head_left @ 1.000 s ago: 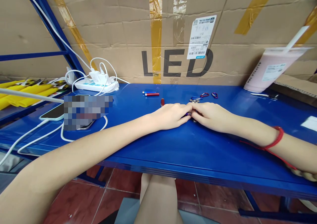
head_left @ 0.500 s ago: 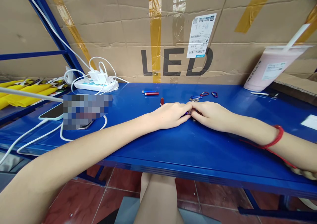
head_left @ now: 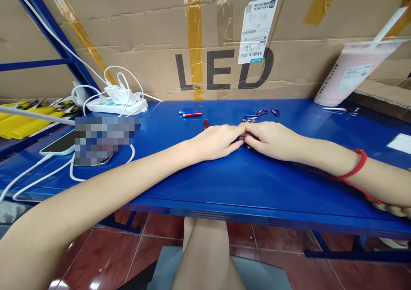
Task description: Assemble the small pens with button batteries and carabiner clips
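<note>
Both my hands rest on the blue table (head_left: 244, 183), fingertips meeting at its middle. My left hand (head_left: 216, 141) has its fingers curled round a small purple thing (head_left: 239, 138), of which only the tip shows. My right hand (head_left: 271, 139) pinches the other end of that same small piece; a bit of metal shows under its fingers. Just behind the hands lie small carabiner clips (head_left: 263, 112) in red and blue and some metal rings (head_left: 248, 119). A red and a blue small cylinder (head_left: 190, 113) lie further left, and a dark red piece (head_left: 206, 123) sits by my left hand.
A cardboard box (head_left: 224, 46) marked LED closes off the back. A white power strip (head_left: 115, 104) with chargers and cables is at back left, a phone (head_left: 59, 144) near the left edge. A pink drink cup (head_left: 351, 74) leans at back right. Yellow packs (head_left: 22, 121) lie far left.
The hands stay together on the small piece with only slight finger movement. The camera has tipped a little, so everything sits slightly higher in the picture.
</note>
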Demonstrator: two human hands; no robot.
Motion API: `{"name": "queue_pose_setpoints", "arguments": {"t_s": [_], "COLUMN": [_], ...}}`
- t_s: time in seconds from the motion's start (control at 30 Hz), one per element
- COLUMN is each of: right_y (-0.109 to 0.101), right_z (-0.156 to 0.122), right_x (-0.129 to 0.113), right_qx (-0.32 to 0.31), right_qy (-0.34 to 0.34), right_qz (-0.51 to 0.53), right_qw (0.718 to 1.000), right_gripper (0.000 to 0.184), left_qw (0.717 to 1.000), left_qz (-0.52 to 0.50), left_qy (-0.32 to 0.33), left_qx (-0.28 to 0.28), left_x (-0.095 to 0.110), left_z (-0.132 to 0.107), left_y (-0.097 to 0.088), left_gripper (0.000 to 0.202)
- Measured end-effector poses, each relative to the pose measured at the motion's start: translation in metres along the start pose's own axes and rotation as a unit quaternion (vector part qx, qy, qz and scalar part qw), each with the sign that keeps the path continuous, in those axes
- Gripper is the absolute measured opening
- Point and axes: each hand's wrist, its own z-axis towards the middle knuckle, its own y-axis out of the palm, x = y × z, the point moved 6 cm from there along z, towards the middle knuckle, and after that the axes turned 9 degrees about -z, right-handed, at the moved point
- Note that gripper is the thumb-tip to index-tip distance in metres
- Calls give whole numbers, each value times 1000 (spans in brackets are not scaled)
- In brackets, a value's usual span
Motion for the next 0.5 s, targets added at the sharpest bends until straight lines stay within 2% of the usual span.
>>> {"name": "queue_pose_setpoints", "arguments": {"t_s": [0.5], "right_y": [2], "right_z": [0], "right_x": [1], "right_qx": [-4], "right_qy": [9], "right_qz": [10], "right_qw": [1000], "right_gripper": [18], "left_qw": [1000], "left_qz": [-2], "left_qy": [5], "left_qx": [1], "left_x": [0], "left_z": [0], "left_y": [1], "left_gripper": [18]}}
